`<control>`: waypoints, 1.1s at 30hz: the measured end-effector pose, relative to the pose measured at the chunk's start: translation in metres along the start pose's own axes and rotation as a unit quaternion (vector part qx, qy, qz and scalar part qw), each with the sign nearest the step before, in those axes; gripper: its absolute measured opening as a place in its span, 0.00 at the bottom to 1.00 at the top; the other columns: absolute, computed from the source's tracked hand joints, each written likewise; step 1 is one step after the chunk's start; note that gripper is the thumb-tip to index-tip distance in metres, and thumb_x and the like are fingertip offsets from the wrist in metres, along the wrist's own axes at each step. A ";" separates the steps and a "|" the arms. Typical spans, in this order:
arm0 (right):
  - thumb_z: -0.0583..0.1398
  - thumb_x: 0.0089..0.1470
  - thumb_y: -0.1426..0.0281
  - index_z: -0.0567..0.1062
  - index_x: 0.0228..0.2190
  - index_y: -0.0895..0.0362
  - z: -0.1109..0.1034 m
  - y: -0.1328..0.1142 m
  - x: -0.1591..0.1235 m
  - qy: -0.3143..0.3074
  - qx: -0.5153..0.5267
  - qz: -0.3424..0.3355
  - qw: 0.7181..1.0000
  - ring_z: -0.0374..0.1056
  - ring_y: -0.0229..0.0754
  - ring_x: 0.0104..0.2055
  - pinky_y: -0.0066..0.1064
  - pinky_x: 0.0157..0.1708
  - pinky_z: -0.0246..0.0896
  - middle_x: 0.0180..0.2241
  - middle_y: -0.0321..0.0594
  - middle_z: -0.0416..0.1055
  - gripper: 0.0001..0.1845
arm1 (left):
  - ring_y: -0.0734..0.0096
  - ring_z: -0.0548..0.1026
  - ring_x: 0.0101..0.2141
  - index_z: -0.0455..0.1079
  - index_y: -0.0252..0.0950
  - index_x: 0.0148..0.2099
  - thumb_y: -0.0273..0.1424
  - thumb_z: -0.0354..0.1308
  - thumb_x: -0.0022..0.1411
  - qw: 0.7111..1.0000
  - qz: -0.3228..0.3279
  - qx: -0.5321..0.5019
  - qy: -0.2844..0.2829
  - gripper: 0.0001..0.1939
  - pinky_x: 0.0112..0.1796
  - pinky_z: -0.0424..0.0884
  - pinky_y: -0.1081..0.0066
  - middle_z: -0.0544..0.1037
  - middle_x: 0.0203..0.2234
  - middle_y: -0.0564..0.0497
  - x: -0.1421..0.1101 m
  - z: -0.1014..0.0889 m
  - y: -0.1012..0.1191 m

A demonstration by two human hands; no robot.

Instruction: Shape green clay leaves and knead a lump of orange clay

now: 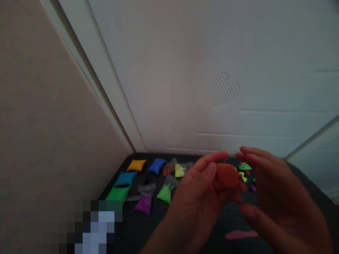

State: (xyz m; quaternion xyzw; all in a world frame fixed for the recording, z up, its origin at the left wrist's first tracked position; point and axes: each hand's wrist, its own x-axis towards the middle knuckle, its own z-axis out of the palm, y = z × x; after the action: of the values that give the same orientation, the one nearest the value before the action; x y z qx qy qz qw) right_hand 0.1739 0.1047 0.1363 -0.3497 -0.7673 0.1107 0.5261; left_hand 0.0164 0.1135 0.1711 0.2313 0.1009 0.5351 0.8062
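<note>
A flattened, rounded lump of orange-brown modelling clay (228,175) is held above the dark table by my left hand (194,195), its thumb on the near left side and fingers around and below. To the right, my right hand (284,197) is apart from the lump, thumb and fingers spread with nothing between them. Below the hands lies a pink plastic knife-like tool (239,234), its right end hidden by my right hand. Behind, partly hidden, are a spotted green piece (245,166), yellow bits (243,177) and a small purple piece (253,188).
Clay packets lie on the table's left side: orange-yellow (136,165), blue (157,165), light blue (125,179), green (118,193) and black (138,183). Opened bags hold purple (144,204), light green (164,193) and yellow clay (180,171). A white panel (172,70) with hearts stands behind.
</note>
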 end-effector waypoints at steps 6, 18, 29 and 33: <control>0.62 0.44 0.71 0.68 0.45 0.46 0.006 -0.021 0.035 0.008 -0.028 0.017 0.999 0.62 0.50 0.50 0.46 0.47 0.64 0.52 0.40 0.61 0.24 | 0.76 0.72 0.30 0.69 0.35 0.44 0.31 0.55 0.57 0.999 -0.030 0.010 0.009 0.12 0.31 0.67 0.79 0.74 0.29 0.50 0.005 -0.001 -0.009; 0.62 0.45 0.73 0.69 0.44 0.45 -0.001 -0.019 0.030 0.016 -0.067 -0.004 0.998 0.62 0.46 0.50 0.42 0.48 0.63 0.48 0.37 0.65 0.22 | 0.79 0.72 0.30 0.71 0.36 0.40 0.31 0.59 0.54 0.999 -0.044 0.002 0.026 0.10 0.32 0.67 0.79 0.74 0.32 0.52 0.011 -0.003 -0.019; 0.63 0.45 0.67 0.71 0.42 0.48 -0.007 -0.011 0.031 -0.006 -0.013 0.024 1.000 0.65 0.47 0.46 0.41 0.43 0.66 0.46 0.39 0.68 0.19 | 0.75 0.73 0.33 0.71 0.34 0.39 0.32 0.57 0.55 0.999 -0.046 -0.020 -0.009 0.09 0.35 0.68 0.76 0.76 0.32 0.50 0.010 -0.003 -0.021; 0.60 0.48 0.64 0.72 0.41 0.50 0.001 -0.007 0.029 0.012 0.017 0.058 0.998 0.63 0.48 0.49 0.41 0.46 0.63 0.47 0.40 0.67 0.16 | 0.75 0.73 0.34 0.71 0.35 0.39 0.29 0.56 0.56 0.999 -0.044 -0.016 0.000 0.08 0.38 0.67 0.76 0.76 0.31 0.51 0.009 -0.002 -0.020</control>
State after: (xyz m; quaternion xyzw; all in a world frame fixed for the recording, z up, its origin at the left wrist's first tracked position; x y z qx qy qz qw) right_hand 0.1644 0.1186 0.1610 -0.3860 -0.7376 0.1495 0.5335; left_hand 0.0360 0.1161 0.1607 0.2132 0.1025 0.5008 0.8326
